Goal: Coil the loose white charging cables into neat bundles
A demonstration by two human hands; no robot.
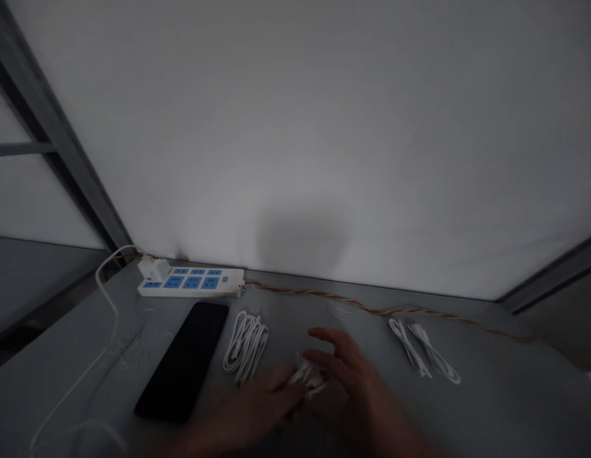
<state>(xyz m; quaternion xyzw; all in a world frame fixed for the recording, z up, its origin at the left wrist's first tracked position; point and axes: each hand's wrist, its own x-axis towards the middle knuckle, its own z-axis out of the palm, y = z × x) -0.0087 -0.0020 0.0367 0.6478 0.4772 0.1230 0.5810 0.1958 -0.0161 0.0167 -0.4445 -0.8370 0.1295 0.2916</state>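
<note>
While the left hand (271, 397) pinches a white cable bundle (314, 378) at bottom centre, the right hand (345, 362) is loosely spread beside it; the bundle seems light, floppy, best held mid-coil.

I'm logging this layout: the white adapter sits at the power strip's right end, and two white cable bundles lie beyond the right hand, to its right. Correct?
Not quite: the head view shows the white adapter at the left end of the power strip. Two white cable bundles do lie to the right of the right hand.
</note>
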